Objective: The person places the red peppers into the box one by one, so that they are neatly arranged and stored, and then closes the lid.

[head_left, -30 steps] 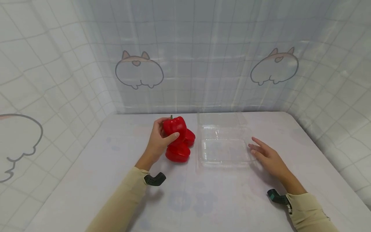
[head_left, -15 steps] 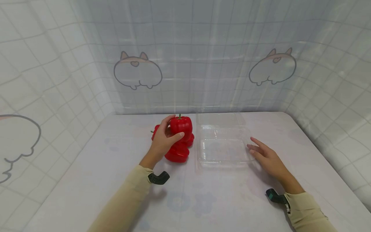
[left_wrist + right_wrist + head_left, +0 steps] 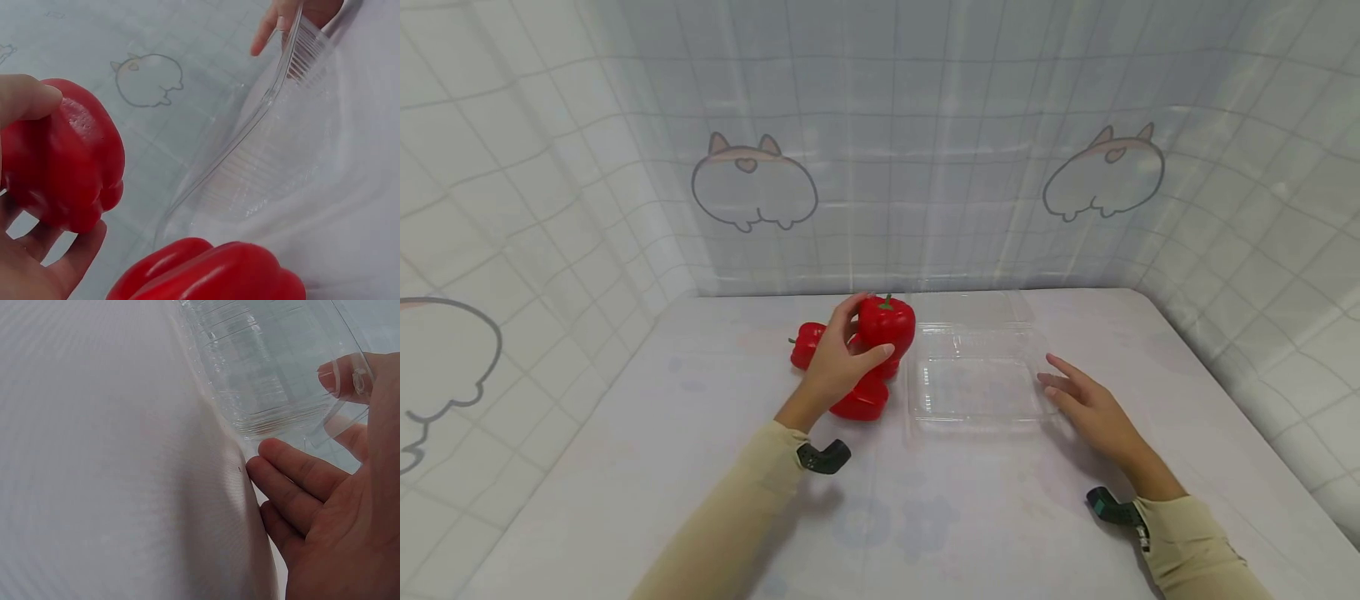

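My left hand [image 3: 838, 362] grips a red bell pepper [image 3: 887, 323] with a green stem, fingers around its far side and thumb across the near side. It is held above the other peppers, left of a clear plastic clamshell box [image 3: 977, 418]. Under and beside that hand lie a front pepper [image 3: 861, 400], a left one [image 3: 807, 344] and a mostly hidden one [image 3: 891, 368]. The box's lid stands folded back. At the box's right end, my right hand [image 3: 1093, 417] touches the rim, fingers extended and relaxed; the right wrist view shows the thumb [image 3: 331, 378] at the rim.
A white cloth-covered table [image 3: 940, 517] lies under everything. Behind it hangs a grid-patterned curtain [image 3: 925, 167] with cartoon animal drawings, and similar sheets enclose both sides. Dark devices are strapped to the left wrist [image 3: 824, 457] and right wrist [image 3: 1116, 508].
My left hand has carried the held pepper rightward toward the box, uncovering the pepper at the left. The right hand has stayed at the box's edge.
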